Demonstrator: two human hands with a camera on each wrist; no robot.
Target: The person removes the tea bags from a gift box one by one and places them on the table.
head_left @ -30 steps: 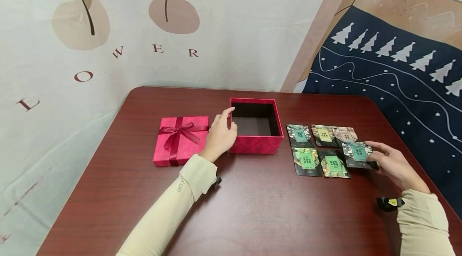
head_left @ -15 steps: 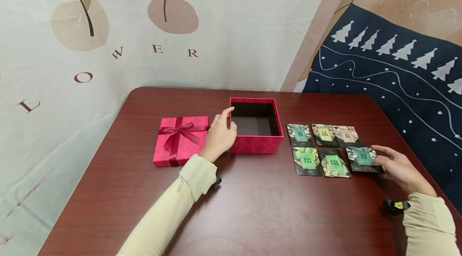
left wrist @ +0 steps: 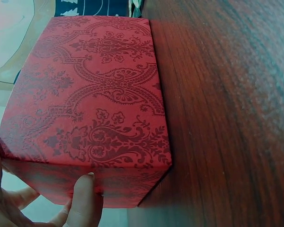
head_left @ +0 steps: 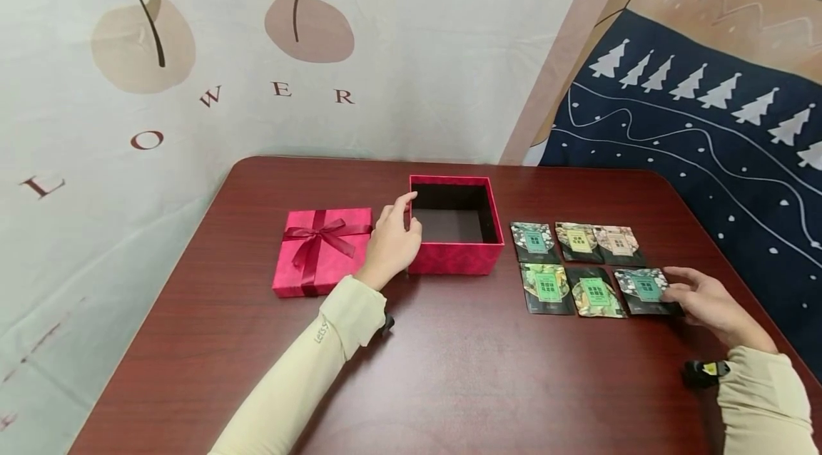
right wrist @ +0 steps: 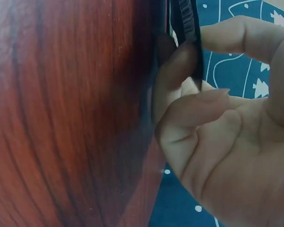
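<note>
My left hand [head_left: 393, 241] rests against the left wall of a red patterned gift box [head_left: 456, 257], its index finger at the rim. In the left wrist view, the thumb [left wrist: 85, 198] touches the outside of the box [left wrist: 99, 94]. The box stands uncovered, showing a dark inside. At the right, my right hand [head_left: 713, 305] pinches the edge of a small flat black sachet [head_left: 645, 289] with a teal label. In the right wrist view, that sachet [right wrist: 187, 23] appears edge-on between the thumb and fingers of my right hand [right wrist: 227, 137], low over the table.
The red lid [head_left: 324, 255] with a ribbon bow lies left of the box. Several other sachets lie in two rows between the box and my right hand, among them a green-labelled one [head_left: 546, 289] and a yellow-labelled one [head_left: 576, 239]. A patterned cloth hangs behind the table [head_left: 462, 369].
My right hand has moved the teal-labelled sachet slightly right and nearer, so it now lies lower, at the end of the front row. The left hand and box have stayed put.
</note>
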